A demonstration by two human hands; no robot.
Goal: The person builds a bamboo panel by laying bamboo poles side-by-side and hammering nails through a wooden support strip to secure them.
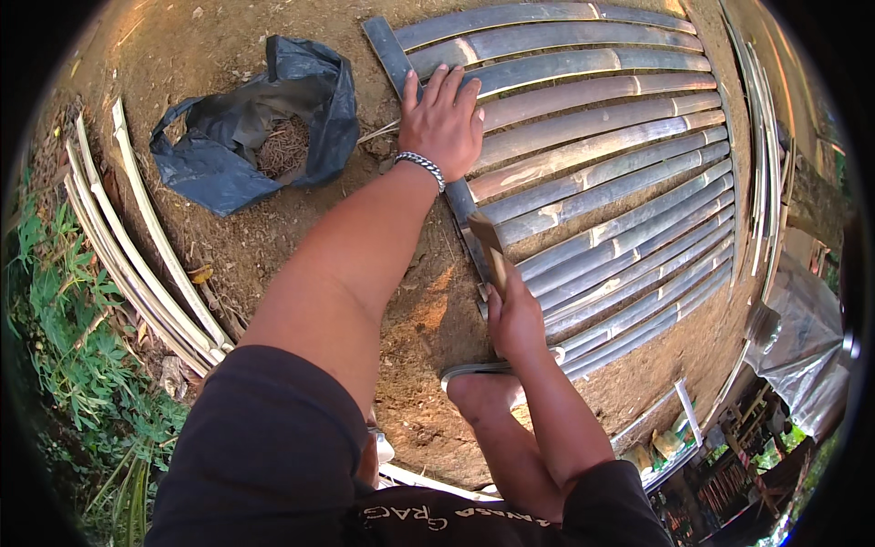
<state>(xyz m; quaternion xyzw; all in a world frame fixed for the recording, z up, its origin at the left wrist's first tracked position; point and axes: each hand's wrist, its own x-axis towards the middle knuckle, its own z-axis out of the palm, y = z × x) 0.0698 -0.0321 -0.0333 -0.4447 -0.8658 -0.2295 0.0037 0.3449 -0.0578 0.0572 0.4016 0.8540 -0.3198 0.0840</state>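
My left hand (442, 123), a chain bracelet at its wrist, lies with fingers stretched over the left ends of dark bamboo slats (583, 96). Beneath the slat ends runs a dark crosspiece (390, 55), partly hidden by that hand. Lower down, my right hand (518, 321) is closed around a wooden-handled tool (493, 257). Its broad brown end points up and left, above the crosspiece; its exact kind is unclear. The slats lie side by side with narrow gaps, forming a panel on the ground.
Left of the panel, a crumpled black plastic bag (319, 114) holds thin reddish-brown pieces resembling nails (284, 148). Pale split bamboo strips (150, 210) lie farther left, beside green plants (100, 374). More poles (764, 146) lie at the right. My sandaled foot (485, 394) is near the panel's lower corner.
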